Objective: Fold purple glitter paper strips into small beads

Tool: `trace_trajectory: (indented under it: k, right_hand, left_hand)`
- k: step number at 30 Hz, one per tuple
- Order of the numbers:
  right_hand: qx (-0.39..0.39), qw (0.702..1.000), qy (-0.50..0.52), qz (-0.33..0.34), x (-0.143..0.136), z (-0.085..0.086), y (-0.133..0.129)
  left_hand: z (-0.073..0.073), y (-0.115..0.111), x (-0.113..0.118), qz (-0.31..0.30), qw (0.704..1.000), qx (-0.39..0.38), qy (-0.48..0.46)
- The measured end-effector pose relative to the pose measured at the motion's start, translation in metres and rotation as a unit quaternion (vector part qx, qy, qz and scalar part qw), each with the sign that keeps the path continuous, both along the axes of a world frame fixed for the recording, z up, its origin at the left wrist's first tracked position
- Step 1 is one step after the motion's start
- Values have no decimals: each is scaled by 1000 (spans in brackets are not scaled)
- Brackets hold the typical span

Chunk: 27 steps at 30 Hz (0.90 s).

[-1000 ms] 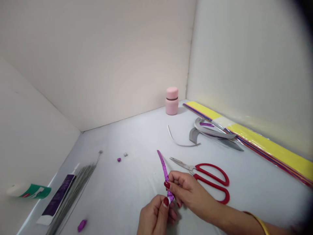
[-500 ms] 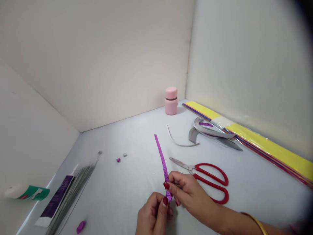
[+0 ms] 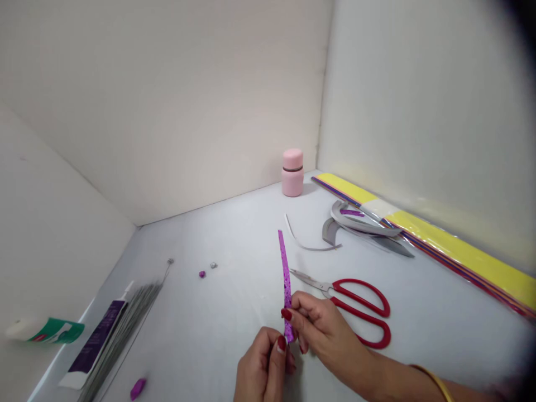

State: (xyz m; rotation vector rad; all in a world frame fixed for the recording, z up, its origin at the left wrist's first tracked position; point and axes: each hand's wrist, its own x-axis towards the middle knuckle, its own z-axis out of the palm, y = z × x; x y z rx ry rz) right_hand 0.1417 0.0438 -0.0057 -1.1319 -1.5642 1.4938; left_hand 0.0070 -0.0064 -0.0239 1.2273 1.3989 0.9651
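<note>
A narrow purple glittery strip (image 3: 285,271) stands up from between my two hands, its free end pointing away over the table. My right hand (image 3: 316,326) pinches the strip near its lower part with thumb and forefinger. Just below, my left hand (image 3: 266,360) is closed at the strip's bottom end, thumb against forefinger; its fingertips meet the purple piece there. Whether something else sits inside the left fingers is hidden. Scissors (image 3: 364,306) with red handles lie beside and partly behind my right hand, blades pointing left.
A pink jar (image 3: 292,173) stands at the back corner. Grey curved strips (image 3: 364,226) and a yellow-topped plastic pack (image 3: 439,237) lie right. At left are grey wires (image 3: 125,329), a purple-white tube (image 3: 98,338), a green-white bottle (image 3: 54,330), small balls (image 3: 202,274) and a purple lump (image 3: 138,388).
The strip's free end has swung to the right and now stands straighter. Both hands stay in nearly the same place.
</note>
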Motion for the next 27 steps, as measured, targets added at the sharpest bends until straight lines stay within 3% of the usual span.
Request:
trace_trajectory:
  k: [5, 9, 13, 19, 27]
  right_hand:
    - [-84, 993, 77, 43, -2, 6, 2]
    - [-100, 990, 97, 28, -3, 7, 1]
    - [-140, 980, 130, 54, -4, 1, 1]
    - [-167, 975, 137, 44, -3, -5, 3]
    - [-119, 986, 111, 37, -1, 1, 3]
  left_hand:
    - [-7, -1, -1, 17, 1000, 17, -9]
    - [-7, 2, 2, 53, 988, 5, -147]
    - [1, 6, 4, 64, 964, -49, -253]
    - [1, 8, 0, 108, 953, -118, -257]
    - [4, 8, 2, 104, 954, -96, -266]
